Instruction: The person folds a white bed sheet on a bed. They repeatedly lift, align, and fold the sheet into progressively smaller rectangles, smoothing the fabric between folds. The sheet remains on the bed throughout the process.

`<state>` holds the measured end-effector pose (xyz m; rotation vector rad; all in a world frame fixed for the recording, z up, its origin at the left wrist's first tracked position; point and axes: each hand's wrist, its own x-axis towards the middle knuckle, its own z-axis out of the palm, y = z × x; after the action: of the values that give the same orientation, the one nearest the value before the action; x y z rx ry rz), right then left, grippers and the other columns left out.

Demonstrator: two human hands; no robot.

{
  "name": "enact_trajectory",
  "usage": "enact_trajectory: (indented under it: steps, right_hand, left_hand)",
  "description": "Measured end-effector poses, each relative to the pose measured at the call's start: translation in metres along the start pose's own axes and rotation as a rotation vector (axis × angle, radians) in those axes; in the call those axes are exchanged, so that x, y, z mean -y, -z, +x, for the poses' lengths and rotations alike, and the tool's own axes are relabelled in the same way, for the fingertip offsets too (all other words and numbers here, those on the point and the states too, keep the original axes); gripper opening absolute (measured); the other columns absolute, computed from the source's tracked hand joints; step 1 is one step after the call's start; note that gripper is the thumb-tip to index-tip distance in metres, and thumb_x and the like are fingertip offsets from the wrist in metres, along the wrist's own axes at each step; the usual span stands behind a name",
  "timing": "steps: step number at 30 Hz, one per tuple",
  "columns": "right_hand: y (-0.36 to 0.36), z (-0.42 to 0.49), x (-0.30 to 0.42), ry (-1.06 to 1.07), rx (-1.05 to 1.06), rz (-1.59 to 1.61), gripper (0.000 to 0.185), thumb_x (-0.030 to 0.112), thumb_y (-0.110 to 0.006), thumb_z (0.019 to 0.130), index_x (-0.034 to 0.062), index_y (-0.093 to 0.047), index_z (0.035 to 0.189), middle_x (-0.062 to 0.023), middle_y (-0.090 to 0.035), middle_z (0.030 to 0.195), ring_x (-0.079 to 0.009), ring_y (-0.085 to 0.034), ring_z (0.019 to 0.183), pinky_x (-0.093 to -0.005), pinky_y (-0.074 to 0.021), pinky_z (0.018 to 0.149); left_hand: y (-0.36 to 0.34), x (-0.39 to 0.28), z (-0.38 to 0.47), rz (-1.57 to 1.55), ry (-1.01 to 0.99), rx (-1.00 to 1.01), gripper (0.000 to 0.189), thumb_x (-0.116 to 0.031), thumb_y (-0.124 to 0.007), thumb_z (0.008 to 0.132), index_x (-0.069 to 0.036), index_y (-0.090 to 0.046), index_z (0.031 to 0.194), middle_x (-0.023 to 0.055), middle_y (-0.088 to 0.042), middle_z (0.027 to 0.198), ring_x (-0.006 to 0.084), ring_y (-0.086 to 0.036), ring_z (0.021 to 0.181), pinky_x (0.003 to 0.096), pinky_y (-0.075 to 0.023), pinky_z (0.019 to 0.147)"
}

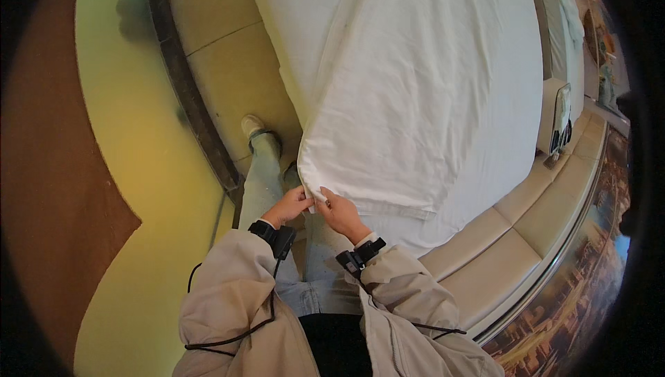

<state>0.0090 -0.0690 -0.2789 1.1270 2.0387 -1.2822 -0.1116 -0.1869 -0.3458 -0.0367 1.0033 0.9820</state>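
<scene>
A white cloth cover (400, 91), folded over itself and lightly wrinkled, lies on a bed with a smooth white sheet (499, 153). At its near left corner, my left hand (289, 205) pinches the cloth edge between thumb and fingers. My right hand (337, 211) grips the same corner just beside it, the two hands nearly touching. A small flap of fabric hangs between the fingertips. Black devices with cables are strapped to both wrists.
A padded beige headboard (499, 262) runs along the right, beneath a picture panel (561, 294). A white bedside unit (553, 117) stands beyond the bed. To the left are a tiled floor (223, 65), a dark baseboard (182, 75) and a yellow-green wall (140, 132).
</scene>
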Motion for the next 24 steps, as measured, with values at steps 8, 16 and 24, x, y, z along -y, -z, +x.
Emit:
enact_trajectory:
  steps: [8,16,24]
  right_hand:
    - [0.001,-0.004,-0.025,-0.060,-0.195,0.363,0.026,0.022,-0.057,0.086,-0.0016,-0.061,0.075,-0.0176,-0.056,0.069,-0.0326,-0.053,0.063,-0.0384,-0.0424,0.058]
    - [-0.027,-0.020,-0.023,0.212,-0.307,0.333,0.013,0.014,-0.060,0.078,0.0042,-0.063,0.086,-0.0123,-0.057,0.082,-0.0313,-0.055,0.081,-0.0404,-0.0448,0.068]
    - [-0.038,-0.012,-0.006,0.310,-0.517,0.192,0.022,0.005,-0.062,0.066,0.0049,-0.055,0.087,-0.0119,-0.055,0.087,-0.0310,-0.053,0.083,-0.0394,-0.0438,0.068]
  left_hand:
    - [0.001,-0.008,-0.011,0.036,-0.018,-0.043,0.025,-0.013,-0.056,0.088,-0.006,-0.051,0.112,0.0000,-0.059,0.096,0.0067,-0.056,0.080,0.0219,-0.0460,0.069]
    - [-0.030,-0.003,-0.011,0.440,-0.249,-0.406,0.059,-0.006,-0.067,0.078,-0.007,-0.035,0.127,0.0135,-0.054,0.113,0.0219,-0.055,0.103,0.0302,-0.0468,0.079]
    - [-0.021,0.017,-0.026,0.373,-0.176,-0.525,0.052,0.004,-0.057,0.080,-0.010,-0.042,0.127,0.0091,-0.058,0.100,0.0134,-0.058,0.078,0.0232,-0.0503,0.061]
